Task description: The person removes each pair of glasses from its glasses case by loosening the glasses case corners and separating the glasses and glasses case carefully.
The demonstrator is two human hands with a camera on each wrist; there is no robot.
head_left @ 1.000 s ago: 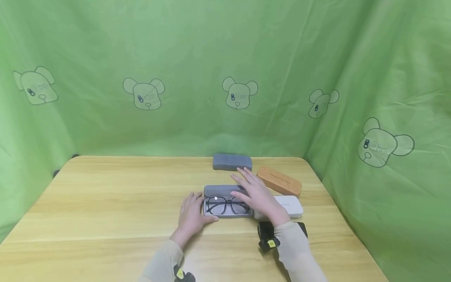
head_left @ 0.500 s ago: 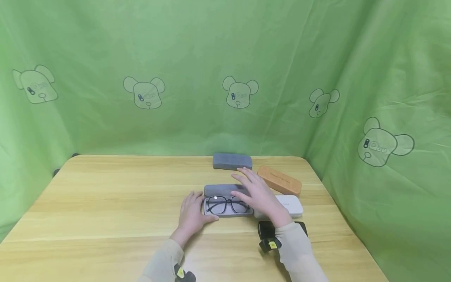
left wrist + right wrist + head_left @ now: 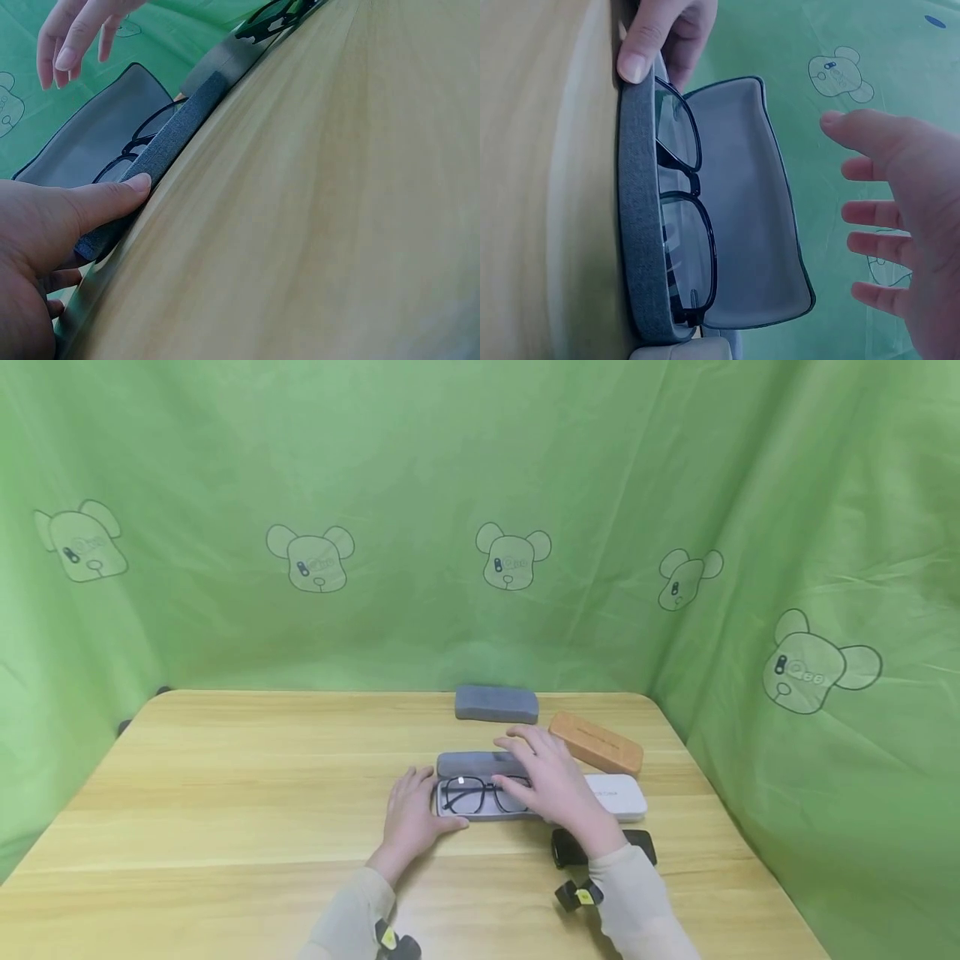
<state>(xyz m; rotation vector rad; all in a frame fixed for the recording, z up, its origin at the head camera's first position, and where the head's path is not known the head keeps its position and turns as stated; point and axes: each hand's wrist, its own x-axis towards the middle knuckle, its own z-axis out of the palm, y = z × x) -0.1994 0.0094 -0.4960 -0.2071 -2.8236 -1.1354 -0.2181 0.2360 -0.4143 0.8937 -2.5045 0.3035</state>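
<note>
A grey glasses case (image 3: 467,766) lies on the table with its lid tipped back. Inside its pale lining rests a pair of black-framed glasses (image 3: 697,193), lenses upward. My left hand (image 3: 411,814) holds the case's left end, with the thumb (image 3: 116,199) on the front wall and the other fingers behind. Above the right half of the case hovers my right hand (image 3: 558,785); in the right wrist view its fingers (image 3: 877,244) are spread, with nothing in them, apart from the lid. The head view has this hand covering the case's right end.
Right of the grey case lies a white case (image 3: 621,795), with a black case (image 3: 641,845) nearer me. An orange case (image 3: 596,743) sits diagonally behind, and a blue-grey closed case (image 3: 497,703) by the far table edge. Green curtains (image 3: 405,635) surround the table.
My right hand has dropped slightly and its wrist shifted a little to the right, uncovering more of the black case. The left hand stays on the case, which has not visibly moved.
</note>
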